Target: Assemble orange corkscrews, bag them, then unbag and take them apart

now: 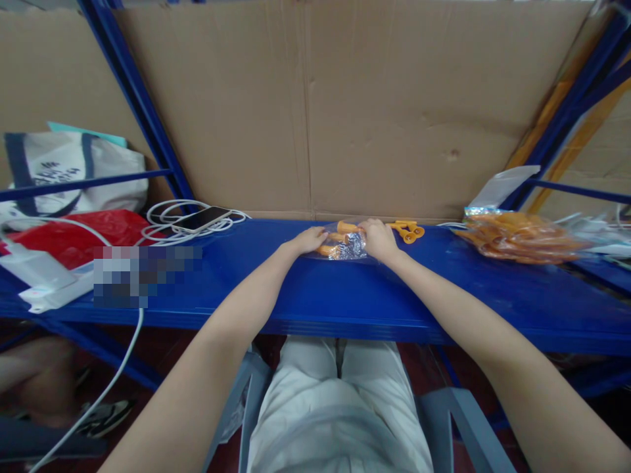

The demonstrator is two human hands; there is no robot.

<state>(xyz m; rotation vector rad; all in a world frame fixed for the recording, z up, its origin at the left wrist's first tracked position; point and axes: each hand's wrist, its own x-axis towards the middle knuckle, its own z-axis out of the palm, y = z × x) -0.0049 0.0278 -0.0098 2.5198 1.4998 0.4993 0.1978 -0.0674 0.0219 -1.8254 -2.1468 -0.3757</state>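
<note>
A clear plastic bag (352, 245) with orange plastic pieces and a shiny silvery patch in it lies on the blue shelf, near the cardboard back. My left hand (311, 240) grips the bag's left side, fingers closed on the film. At its right side my right hand (378, 239) is closed on the bag too, with its fingertips partly hidden. Just beyond the right hand are loose orange plastic pieces (410, 231) with round ends, lying on the shelf.
On the right lies a larger clear bag of orange pieces (513, 236). To the left are a phone (202, 219) on coiled white cable, a red bag (89, 233), a white power strip (62, 289) and a canvas bag (108, 171). Blue uprights (133, 98) frame the shelf (340, 295).
</note>
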